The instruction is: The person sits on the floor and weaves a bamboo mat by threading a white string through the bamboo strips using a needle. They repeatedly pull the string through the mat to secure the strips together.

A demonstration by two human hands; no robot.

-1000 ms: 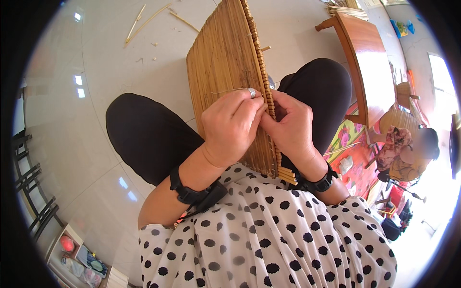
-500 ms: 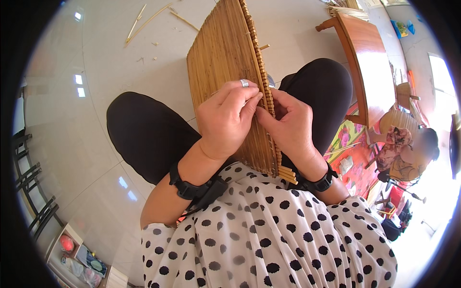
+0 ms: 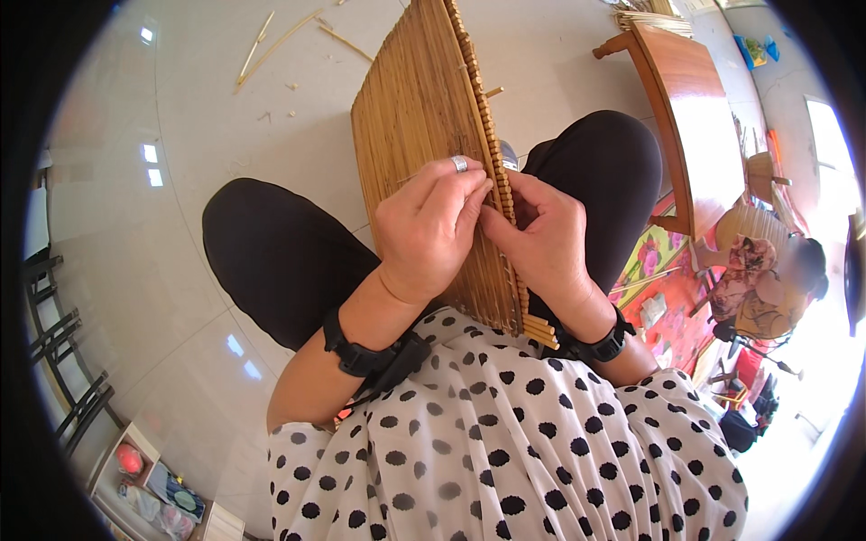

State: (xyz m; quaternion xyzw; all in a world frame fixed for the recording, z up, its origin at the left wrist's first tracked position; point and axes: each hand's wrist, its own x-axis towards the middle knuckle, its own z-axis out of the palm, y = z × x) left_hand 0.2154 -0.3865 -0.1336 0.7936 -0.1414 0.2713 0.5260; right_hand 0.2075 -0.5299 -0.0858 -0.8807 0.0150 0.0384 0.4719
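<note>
A brown panel of thin sticks (image 3: 415, 99), bound side by side, stands tilted between my knees. Along its right side runs an edge of rounded stick ends, and a few pale sticks (image 3: 542, 332) jut out at the near corner. My left hand (image 3: 433, 225), with a ring on one finger, is closed in a pinch against the panel's face beside that edge; whatever lies between the fingertips is too small to make out. From the right, my right hand (image 3: 546, 230) grips the edge, thumb on the near face and fingers curled behind, partly hidden.
Loose sticks (image 3: 280, 50) lie on the tiled floor at the far left. A wooden table (image 3: 686, 108) stands at the right. Beyond my right knee, another person (image 3: 767, 279) sits near a red floral mat (image 3: 667, 307). Black metal frames (image 3: 68, 352) line the left side.
My left hand has shifted very slightly at the panel's edge. Otherwise both hands and the panel stay almost where they were.
</note>
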